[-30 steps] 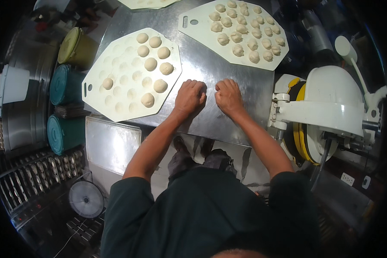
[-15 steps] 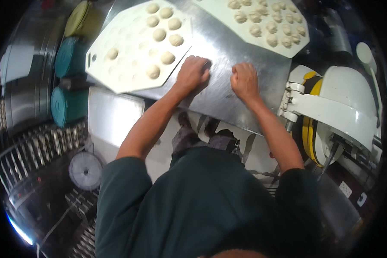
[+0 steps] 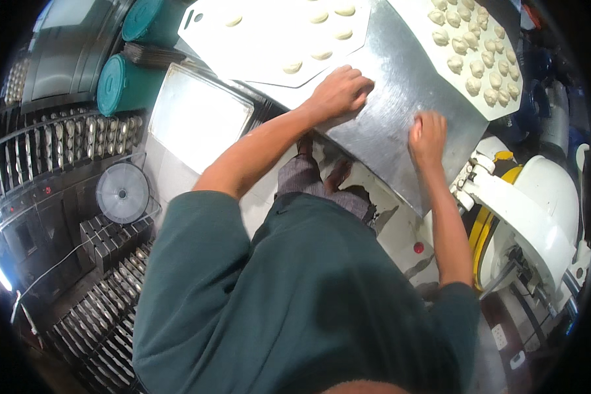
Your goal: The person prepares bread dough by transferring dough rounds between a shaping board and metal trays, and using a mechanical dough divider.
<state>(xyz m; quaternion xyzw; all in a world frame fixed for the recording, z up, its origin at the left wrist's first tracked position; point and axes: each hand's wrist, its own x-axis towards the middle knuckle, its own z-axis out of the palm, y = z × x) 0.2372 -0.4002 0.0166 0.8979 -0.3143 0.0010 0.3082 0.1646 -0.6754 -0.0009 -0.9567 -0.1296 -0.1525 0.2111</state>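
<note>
Well, left hand [image 3: 341, 90] near board [image 3: 256, 56]

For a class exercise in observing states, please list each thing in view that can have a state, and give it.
Left hand, fingers curled; anything underneath hidden
Right hand, likewise
Left board, partly filled with dough balls
Right board, crowded with lumpy dough pieces
Teal bins, lidded
White machine, on or off unclear

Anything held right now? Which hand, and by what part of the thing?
Can't be told: the left hand and right hand are both curled at the metal table, hiding whatever might be in them.
</note>
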